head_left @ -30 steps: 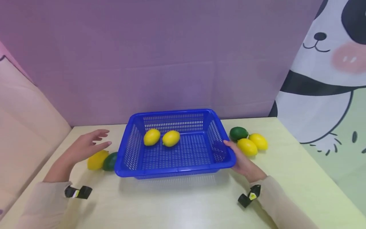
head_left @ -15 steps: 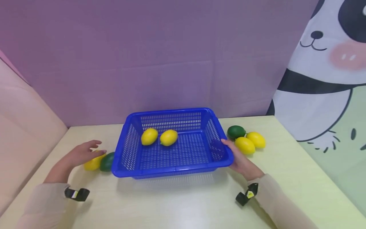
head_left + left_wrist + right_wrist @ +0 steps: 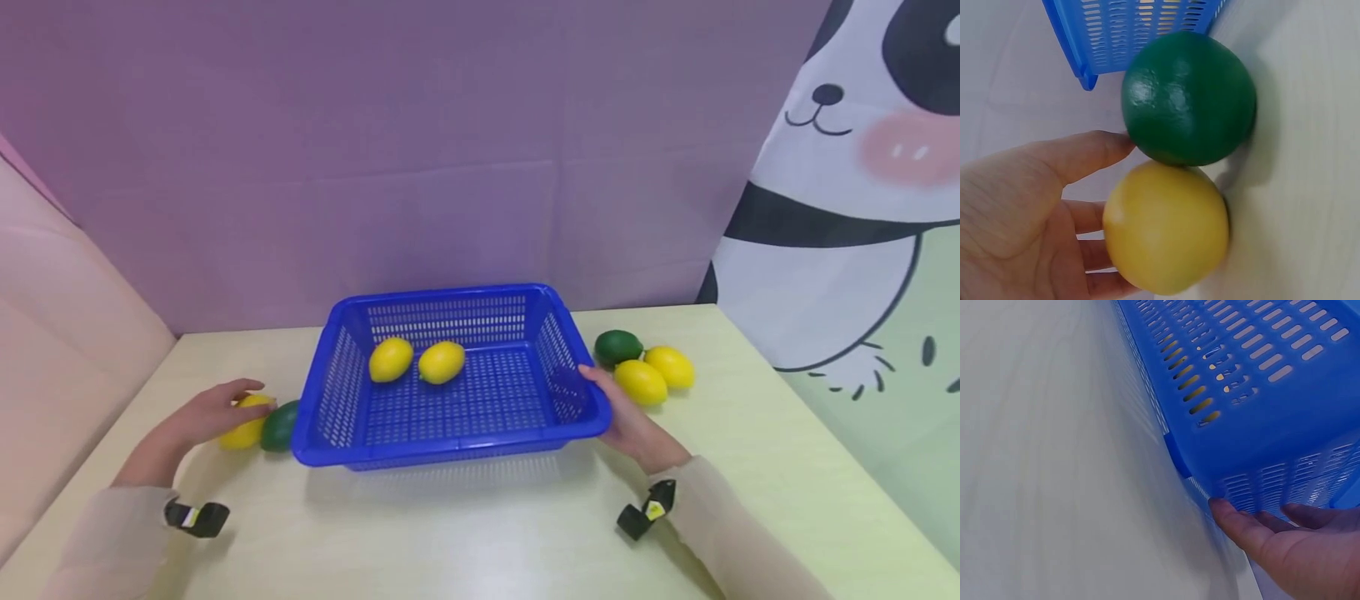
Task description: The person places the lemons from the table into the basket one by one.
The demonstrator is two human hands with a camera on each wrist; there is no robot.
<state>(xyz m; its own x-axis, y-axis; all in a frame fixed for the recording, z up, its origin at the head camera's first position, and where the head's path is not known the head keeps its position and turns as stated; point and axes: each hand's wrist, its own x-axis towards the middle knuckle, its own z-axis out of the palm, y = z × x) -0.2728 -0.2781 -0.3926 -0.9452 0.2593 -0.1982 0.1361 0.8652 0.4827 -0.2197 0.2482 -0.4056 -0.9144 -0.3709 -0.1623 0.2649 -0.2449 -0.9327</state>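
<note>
My left hand (image 3: 206, 417) reaches over a yellow lemon (image 3: 242, 435) left of the basket, its fingers loosely spread. In the left wrist view the fingers lie behind the lemon (image 3: 1166, 231), and the thumb tip meets the edge of a green lime (image 3: 1188, 100) beside it. My right hand (image 3: 633, 429) holds the right side of a blue plastic basket (image 3: 450, 451), thumb over the rim. The right wrist view has its fingers against the basket's outer wall (image 3: 1235, 444). Two lemons, one to the left (image 3: 391, 360) and another beside it (image 3: 442, 362), lie inside.
Right of the basket sit a green lime (image 3: 617, 347) and two lemons, a nearer one (image 3: 641, 382) and a farther one (image 3: 670, 367). A purple cloth (image 3: 450, 167) hangs behind the pale table (image 3: 450, 533). A panda-print sheet (image 3: 840, 292) stands at the right.
My left hand has come down onto the lemon at the left. My right hand stays on the basket, and the whole view has shifted slightly.
</note>
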